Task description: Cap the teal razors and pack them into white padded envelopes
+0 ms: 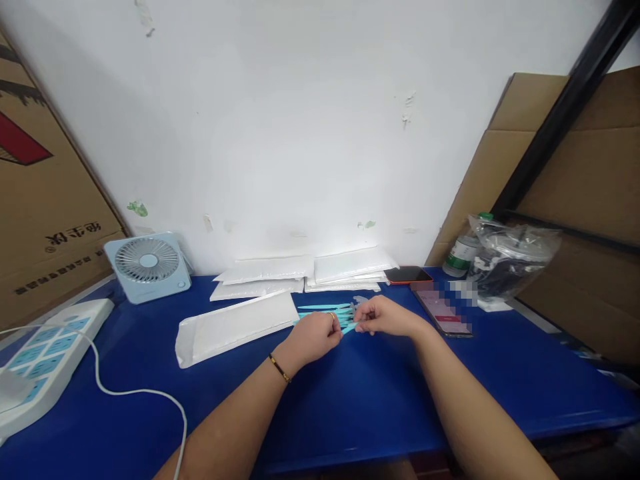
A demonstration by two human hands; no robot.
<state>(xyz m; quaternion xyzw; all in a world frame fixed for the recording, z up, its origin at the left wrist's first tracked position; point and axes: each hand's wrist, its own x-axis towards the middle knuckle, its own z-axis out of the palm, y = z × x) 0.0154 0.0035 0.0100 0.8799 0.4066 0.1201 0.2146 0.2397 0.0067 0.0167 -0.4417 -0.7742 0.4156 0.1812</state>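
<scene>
A bunch of thin turquoise strips [320, 308] with greyish pieces at their right end lies on the blue table [350, 393]. My left hand [315, 337] is closed over the strips, its fingertips pinching the near side of one. Facing it, my right hand [383, 317] pinches the other end of that turquoise strip [349, 327] between thumb and fingers. The exact kind of strip is too small to tell, and my fingers hide part of the bunch. Just left of the strips, a long white padded envelope [235, 327] lies flat, its right end close to them.
Stacked white envelopes [265, 270] lie against the wall. To the right are a dark phone [409, 275], a lit phone [445, 313], a bottle [459, 257] and a plastic-wrapped item [510, 267]. A fan [147, 267], power strip [53, 347] and white cable [135, 391] occupy the left.
</scene>
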